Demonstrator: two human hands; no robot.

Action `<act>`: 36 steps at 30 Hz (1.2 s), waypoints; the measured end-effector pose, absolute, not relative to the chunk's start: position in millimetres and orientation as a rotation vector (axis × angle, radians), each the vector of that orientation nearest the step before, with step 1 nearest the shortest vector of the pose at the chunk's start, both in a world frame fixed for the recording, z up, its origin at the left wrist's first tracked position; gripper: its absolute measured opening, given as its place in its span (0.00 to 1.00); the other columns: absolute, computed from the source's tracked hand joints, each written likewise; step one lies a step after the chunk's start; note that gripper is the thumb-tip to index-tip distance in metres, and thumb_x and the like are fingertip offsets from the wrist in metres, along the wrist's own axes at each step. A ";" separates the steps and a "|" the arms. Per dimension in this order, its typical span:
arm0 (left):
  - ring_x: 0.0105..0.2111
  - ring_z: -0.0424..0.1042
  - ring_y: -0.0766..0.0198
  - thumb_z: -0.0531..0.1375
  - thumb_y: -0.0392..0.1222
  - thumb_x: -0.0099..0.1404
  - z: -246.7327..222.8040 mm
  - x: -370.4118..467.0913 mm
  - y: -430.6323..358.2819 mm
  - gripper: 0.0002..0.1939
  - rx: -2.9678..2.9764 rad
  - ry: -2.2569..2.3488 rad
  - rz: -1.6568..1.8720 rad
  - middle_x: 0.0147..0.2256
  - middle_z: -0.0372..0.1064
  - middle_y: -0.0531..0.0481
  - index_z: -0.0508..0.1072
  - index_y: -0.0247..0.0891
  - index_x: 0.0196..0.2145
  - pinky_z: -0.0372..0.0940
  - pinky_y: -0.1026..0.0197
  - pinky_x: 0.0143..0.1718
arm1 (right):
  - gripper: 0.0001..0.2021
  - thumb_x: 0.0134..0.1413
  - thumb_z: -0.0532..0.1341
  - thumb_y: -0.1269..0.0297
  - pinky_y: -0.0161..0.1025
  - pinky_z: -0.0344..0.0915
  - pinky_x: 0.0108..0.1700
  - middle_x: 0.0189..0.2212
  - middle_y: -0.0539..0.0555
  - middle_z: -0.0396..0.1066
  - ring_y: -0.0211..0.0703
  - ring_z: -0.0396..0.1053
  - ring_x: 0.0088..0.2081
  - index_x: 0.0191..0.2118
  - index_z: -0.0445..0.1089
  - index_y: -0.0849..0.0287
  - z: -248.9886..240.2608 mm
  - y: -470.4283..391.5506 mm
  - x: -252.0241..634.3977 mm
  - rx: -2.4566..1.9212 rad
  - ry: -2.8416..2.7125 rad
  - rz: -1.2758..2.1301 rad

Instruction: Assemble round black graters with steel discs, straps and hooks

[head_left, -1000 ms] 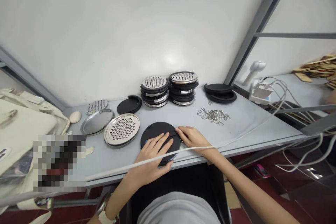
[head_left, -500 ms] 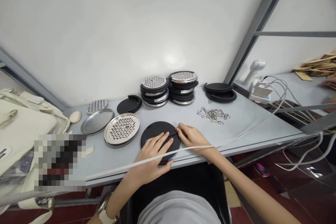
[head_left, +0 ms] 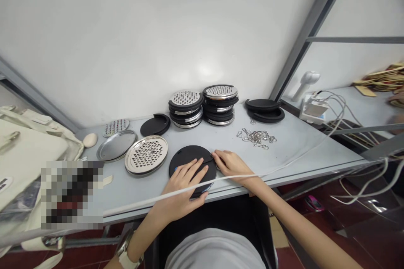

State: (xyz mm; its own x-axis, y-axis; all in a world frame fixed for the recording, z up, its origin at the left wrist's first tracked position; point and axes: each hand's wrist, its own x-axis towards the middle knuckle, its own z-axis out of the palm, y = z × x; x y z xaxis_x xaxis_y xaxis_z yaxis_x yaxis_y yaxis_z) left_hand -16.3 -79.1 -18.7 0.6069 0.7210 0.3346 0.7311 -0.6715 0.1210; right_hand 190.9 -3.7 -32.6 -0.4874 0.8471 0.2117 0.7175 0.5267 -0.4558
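Head view: the left hand (head_left: 182, 185) lies flat with fingers spread on a black round disc (head_left: 189, 157) at the near edge of the grey table (head_left: 296, 151), pressing it down. The right hand (head_left: 232, 163) is at the disc's right rim, fingertips pinched together on something small there; it looks like a thin metal clip or wire, but it is too small to be sure. The step in hand seems to be fitting that small piece to the disc's edge while the other hand steadies it. The next move likely calls for a firm hold on the disc and a fine, precise push at the rim. A white cable (head_left: 142, 204) crosses in front of both wrists. Just left of the disc sits a perforated steel plate (head_left: 146, 155); behind it, stacks of assembled discs (head_left: 203, 107) and a loose pile of metal clips (head_left: 257, 138). No brand, label or writing can be read anywhere
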 end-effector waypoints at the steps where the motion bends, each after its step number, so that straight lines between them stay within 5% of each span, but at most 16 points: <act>1: 0.60 0.52 0.51 0.55 0.42 0.63 -18.8 -16.3 -79.1 0.31 -2.793 -1.261 -0.557 0.61 0.50 0.41 0.52 0.39 0.62 0.56 0.48 0.55 | 0.17 0.66 0.43 0.61 0.34 0.52 0.30 0.22 0.51 0.64 0.38 0.62 0.25 0.30 0.62 0.58 -32.4 -3.7 190.8 -1.282 -2.361 0.435; 36: 0.61 0.49 0.52 0.55 0.42 0.63 -19.9 -16.5 -79.0 0.30 -2.788 -1.279 -0.507 0.62 0.48 0.43 0.53 0.38 0.62 0.54 0.49 0.57 | 0.17 0.66 0.42 0.62 0.33 0.51 0.30 0.21 0.50 0.63 0.37 0.62 0.25 0.29 0.60 0.58 -31.8 -3.5 191.1 -1.278 -2.390 0.390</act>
